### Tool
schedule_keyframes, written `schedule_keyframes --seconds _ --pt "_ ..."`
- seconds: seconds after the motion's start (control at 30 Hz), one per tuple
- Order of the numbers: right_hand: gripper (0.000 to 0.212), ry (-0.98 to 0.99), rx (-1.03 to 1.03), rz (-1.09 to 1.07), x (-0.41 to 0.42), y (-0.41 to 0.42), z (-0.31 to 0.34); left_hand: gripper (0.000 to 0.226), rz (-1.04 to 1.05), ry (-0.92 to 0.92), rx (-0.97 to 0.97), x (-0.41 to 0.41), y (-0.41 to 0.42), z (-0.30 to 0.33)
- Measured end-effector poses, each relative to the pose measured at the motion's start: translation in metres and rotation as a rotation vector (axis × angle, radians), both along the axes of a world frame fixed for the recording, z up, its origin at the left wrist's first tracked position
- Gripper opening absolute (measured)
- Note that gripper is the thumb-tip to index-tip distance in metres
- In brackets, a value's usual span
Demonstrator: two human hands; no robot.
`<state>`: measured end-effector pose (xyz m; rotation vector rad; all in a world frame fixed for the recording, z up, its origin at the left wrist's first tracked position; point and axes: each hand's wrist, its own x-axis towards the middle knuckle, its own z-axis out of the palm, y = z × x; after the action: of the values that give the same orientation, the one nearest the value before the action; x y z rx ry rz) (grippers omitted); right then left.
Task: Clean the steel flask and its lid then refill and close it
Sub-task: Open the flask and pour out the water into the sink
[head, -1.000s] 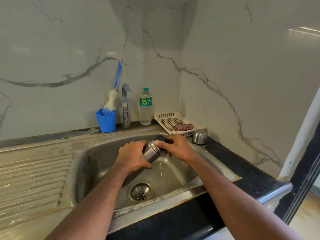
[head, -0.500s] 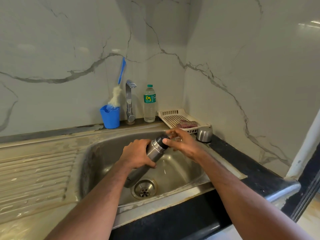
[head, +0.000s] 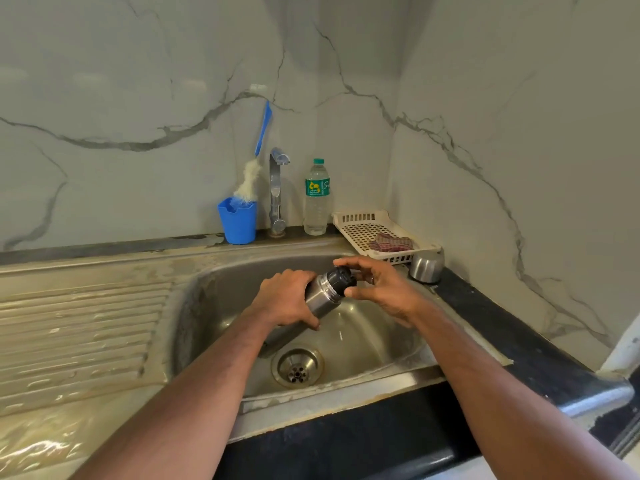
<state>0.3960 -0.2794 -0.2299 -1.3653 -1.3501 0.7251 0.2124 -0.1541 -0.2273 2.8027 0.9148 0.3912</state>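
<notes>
Head view, frame centre: left hand (head: 287, 299) grips the tilted steel flask (head: 320, 296) over the sink (head: 360, 386); right hand (head: 381, 289) fingers (head: 349, 262) pinch its dark stopper (head: 343, 277). Steel lid (head: 425, 269) sits right, on the surface (head: 512, 344).

- Sink basin (head: 214, 306): both hands over it w/ tilted steel flask (head: 320, 297) between them; left hand (head: 285, 299) grips the body, right hand (head: 379, 289) at the black stopper (head: 341, 278). Room below them down to the drain (head: 297, 367).
- Back ledge crowded: blue cup (head: 239, 221) w/ brush (head: 258, 157), tap (head: 276, 192), water bottle (head: 316, 199) in a row, narrow gaps.
- Right rear corner: white tray (head: 360, 223) w/ cloth (head: 389, 243); steel cap (head: 425, 268) just in front, near right hand.
- Left: ribbed drainboard (head: 76, 334), open approach.
</notes>
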Motion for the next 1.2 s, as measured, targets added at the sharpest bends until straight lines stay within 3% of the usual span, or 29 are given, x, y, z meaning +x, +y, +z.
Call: schedule_keyframes --seconds 0.07,0.17,0.23,0.37,0.47,0.57,0.7,0.87,1.0,1.1,1.2 --pt "0.05 -0.014 -0.027 -0.098 -0.007 0.004 -0.001 0.07 -0.005 -0.008 -0.002 0.002 0.0 0.0" --pt "0.051 -0.386 -0.119 -0.342 -0.015 0.013 0.0 0.067 -0.015 0.003 0.001 0.003 -0.003 -0.001" --pt "0.051 -0.509 -0.079 -0.397 -0.016 0.016 -0.001 0.069 -0.009 0.008 0.005 0.004 -0.003 -0.001" --pt "0.035 -0.339 -0.025 -0.191 -0.007 0.008 0.003 0.071 -0.011 0.001 -0.004 0.003 -0.003 -0.001" --pt "0.06 -0.125 -0.112 0.014 -0.002 -0.002 0.005 0.067 -0.024 0.031 -0.003 0.001 -0.005 -0.002" --pt "0.079 -0.018 -0.085 0.067 -0.007 -0.006 0.009 0.07 -0.015 0.022 -0.014 0.0 -0.005 -0.003" --pt "0.078 0.062 -0.027 -0.069 -0.016 -0.006 0.011 0.067 -0.017 -0.017 -0.04 0.0 -0.006 -0.005" --pt "0.053 -0.154 -0.082 -0.385 -0.015 -0.003 0.006 0.072 -0.017 -0.033 -0.056 0.003 -0.007 -0.007" --pt "0.042 -0.113 0.006 -0.296 -0.014 -0.008 0.007 0.071 -0.017 -0.032 -0.087 0.003 -0.007 -0.008" --pt "0.051 -0.016 0.015 -0.181 -0.013 -0.01 0.008 0.073 -0.013 -0.036 -0.085 0.004 -0.007 -0.009" --pt "0.058 -0.023 -0.052 -0.236 -0.016 -0.01 0.006 0.075 -0.014 -0.046 -0.079 0.007 -0.007 -0.01"
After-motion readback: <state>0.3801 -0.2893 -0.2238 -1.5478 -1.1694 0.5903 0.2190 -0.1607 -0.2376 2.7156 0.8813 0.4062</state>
